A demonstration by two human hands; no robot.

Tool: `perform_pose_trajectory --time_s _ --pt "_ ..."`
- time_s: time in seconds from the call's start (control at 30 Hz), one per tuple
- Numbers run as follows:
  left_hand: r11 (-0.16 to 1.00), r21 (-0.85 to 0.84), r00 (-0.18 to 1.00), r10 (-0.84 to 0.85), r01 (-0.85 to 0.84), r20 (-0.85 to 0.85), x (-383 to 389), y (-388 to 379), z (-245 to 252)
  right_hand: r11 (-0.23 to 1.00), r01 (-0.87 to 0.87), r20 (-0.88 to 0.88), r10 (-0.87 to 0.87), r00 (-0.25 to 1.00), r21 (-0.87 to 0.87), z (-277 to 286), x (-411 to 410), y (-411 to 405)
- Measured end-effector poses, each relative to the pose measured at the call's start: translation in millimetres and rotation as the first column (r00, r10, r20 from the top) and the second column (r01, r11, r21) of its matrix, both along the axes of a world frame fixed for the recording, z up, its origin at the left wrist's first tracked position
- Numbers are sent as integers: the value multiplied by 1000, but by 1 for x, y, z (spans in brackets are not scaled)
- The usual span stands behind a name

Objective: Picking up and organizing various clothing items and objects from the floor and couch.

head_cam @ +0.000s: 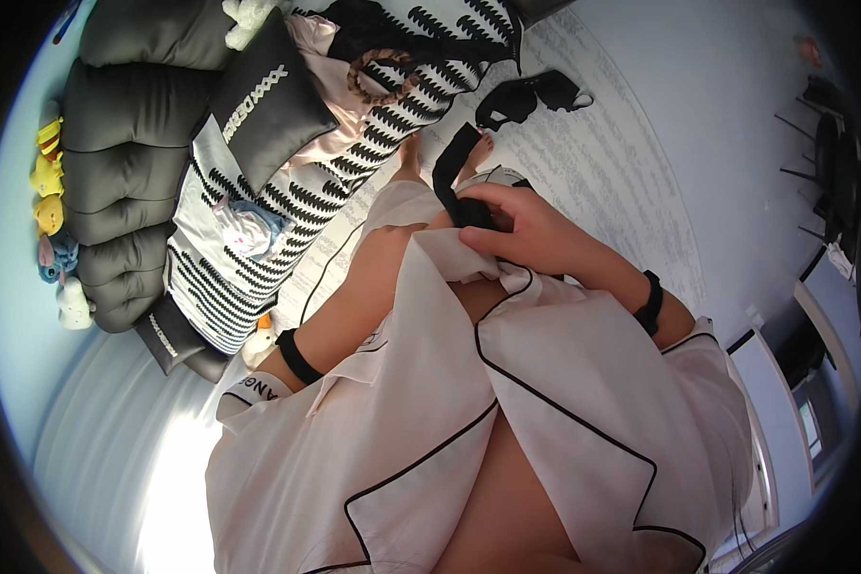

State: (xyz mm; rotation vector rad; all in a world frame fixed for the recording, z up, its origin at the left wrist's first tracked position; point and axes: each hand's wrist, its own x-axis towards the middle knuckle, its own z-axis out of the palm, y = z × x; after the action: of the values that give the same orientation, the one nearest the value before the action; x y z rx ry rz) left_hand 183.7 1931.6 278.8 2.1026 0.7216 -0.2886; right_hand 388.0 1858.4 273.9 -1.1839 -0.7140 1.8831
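Observation:
A black fabric band (453,168) rises from between my hands in front of my waist, its upper end bent over. My right hand (520,219) curls around the lower part of the band, thumb towards me. Only a small part of my left hand (439,221) shows beside the band; its fingers are hidden behind the cloth and my right hand. Just below both hands lies the gathered hem of the pale pyjama shirt (438,323) with black piping that I wear. Pale pyjama trousers (398,204) show beyond my left forearm.
A dark padded sofa (140,107) stands at left, with a black-and-white patterned cover (308,208), a black cushion (273,107), clothing (247,228) and a brown braided ring (359,79). Plush toys (48,176) line its back. A black garment (527,100) lies on the pale rug (603,179).

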Motion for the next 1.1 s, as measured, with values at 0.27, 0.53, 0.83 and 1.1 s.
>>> perform_pose_trajectory --time_s 0.27,0.53,0.83,1.1 --pt "996 -9 995 87 -87 43 -3 7 -3 998 -60 51 61 997 -25 3 -5 13" --pt "994 -17 993 112 -112 40 -10 12 1 977 -177 -31 174 984 -120 15 -8 23" --pt "983 -55 983 171 -175 -61 -37 4 10 971 -238 102 236 966 13 4 -7 19" --pt "984 -51 985 173 -173 -21 -30 7 -7 978 -162 -73 153 985 -129 7 -5 23"
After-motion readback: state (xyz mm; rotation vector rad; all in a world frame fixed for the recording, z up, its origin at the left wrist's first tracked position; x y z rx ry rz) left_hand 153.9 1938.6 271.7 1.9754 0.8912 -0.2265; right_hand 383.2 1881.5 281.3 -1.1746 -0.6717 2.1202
